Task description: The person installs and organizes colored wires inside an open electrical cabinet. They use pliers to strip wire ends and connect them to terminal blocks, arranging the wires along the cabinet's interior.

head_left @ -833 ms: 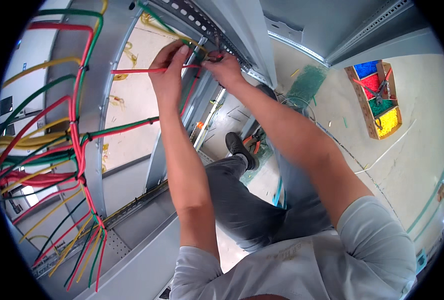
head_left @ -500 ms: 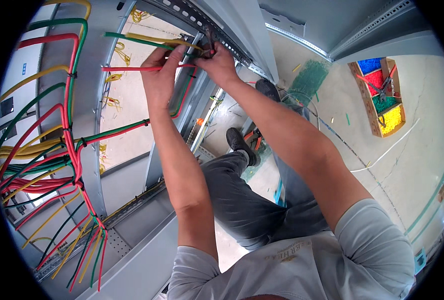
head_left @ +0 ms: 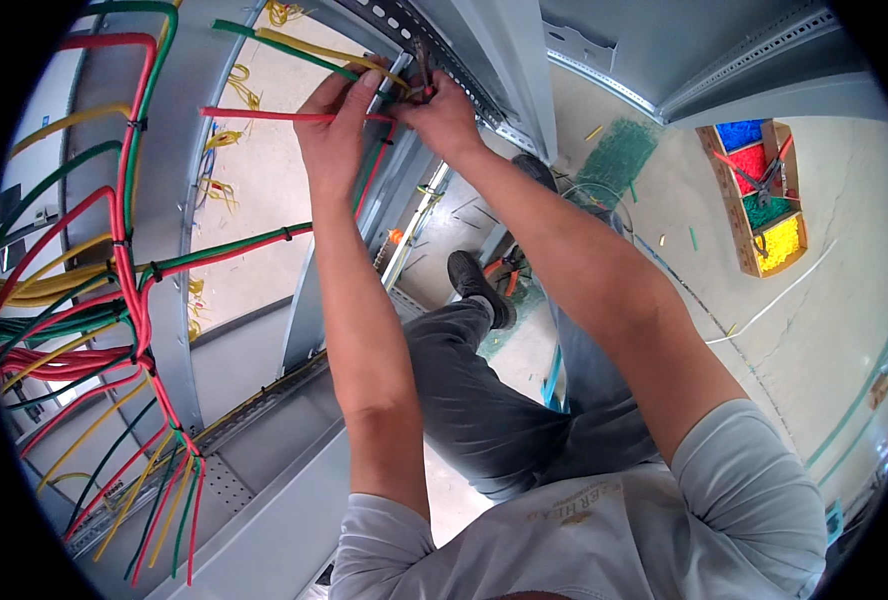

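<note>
At the top middle, by a perforated metal rail (head_left: 384, 25), both my hands are on a small bundle of wires. My left hand (head_left: 336, 135) is closed with its thumb and fingers on the red wire (head_left: 249, 115), whose free end points left. Just above its fingertips run a green wire (head_left: 274, 42) and a yellow wire (head_left: 314, 50), also with free ends to the left. My right hand (head_left: 446, 118) is closed round a small tool with a red grip (head_left: 427, 91); its dark metal end points up beside the rail. The fingers partly hide the tool, so its exact kind does not show.
A tied harness of red, green and yellow wires (head_left: 129, 240) hangs along the cabinet frame at left. A divided cardboard box (head_left: 754, 235) of coloured small parts, with pliers (head_left: 764, 185) on top, stands on the floor at right. Red-handled pliers (head_left: 512, 268) lie near my shoe.
The view has shifted slightly, so the harness sits a little further left. Both hands stay at the wires; the free ends of the green and yellow wires appear slightly higher.
</note>
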`<action>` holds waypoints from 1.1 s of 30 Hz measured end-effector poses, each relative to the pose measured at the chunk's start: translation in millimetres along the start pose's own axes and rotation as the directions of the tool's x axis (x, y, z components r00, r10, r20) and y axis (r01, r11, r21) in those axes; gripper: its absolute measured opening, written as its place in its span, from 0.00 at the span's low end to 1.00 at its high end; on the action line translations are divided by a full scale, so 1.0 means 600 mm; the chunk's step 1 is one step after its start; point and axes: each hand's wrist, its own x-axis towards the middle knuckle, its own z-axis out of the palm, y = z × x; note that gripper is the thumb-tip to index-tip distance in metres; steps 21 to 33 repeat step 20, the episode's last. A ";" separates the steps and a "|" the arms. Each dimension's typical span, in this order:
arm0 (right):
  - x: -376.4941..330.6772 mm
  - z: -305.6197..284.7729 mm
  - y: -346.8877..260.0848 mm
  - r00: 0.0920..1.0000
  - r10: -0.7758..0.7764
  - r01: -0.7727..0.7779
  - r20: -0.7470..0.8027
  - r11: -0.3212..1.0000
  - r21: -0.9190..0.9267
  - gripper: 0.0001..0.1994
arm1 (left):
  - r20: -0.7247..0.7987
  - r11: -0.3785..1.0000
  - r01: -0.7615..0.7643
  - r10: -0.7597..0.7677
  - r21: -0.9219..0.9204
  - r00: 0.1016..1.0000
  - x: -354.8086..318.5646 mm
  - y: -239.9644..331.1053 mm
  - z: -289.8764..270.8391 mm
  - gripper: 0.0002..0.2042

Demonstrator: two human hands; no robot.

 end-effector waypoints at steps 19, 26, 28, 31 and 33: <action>0.012 -0.016 -0.005 0.988 0.097 -0.102 0.116 0.994 0.033 0.27 | -0.056 0.951 -0.001 -0.017 -0.310 0.998 0.008 -0.030 0.027 0.15; 0.004 -0.027 -0.015 0.971 0.174 -0.184 0.162 0.982 0.052 0.27 | -0.068 0.948 -0.010 -0.012 -0.318 0.998 0.009 -0.028 0.025 0.15; 0.004 -0.027 -0.015 0.971 0.174 -0.184 0.162 0.982 0.052 0.27 | -0.068 0.948 -0.010 -0.012 -0.318 0.998 0.009 -0.028 0.025 0.15; 0.004 -0.027 -0.015 0.971 0.174 -0.184 0.162 0.982 0.052 0.27 | -0.068 0.948 -0.010 -0.012 -0.318 0.998 0.009 -0.028 0.025 0.15; 0.004 -0.027 -0.015 0.971 0.174 -0.184 0.162 0.982 0.052 0.27 | -0.068 0.948 -0.010 -0.012 -0.318 0.998 0.009 -0.028 0.025 0.15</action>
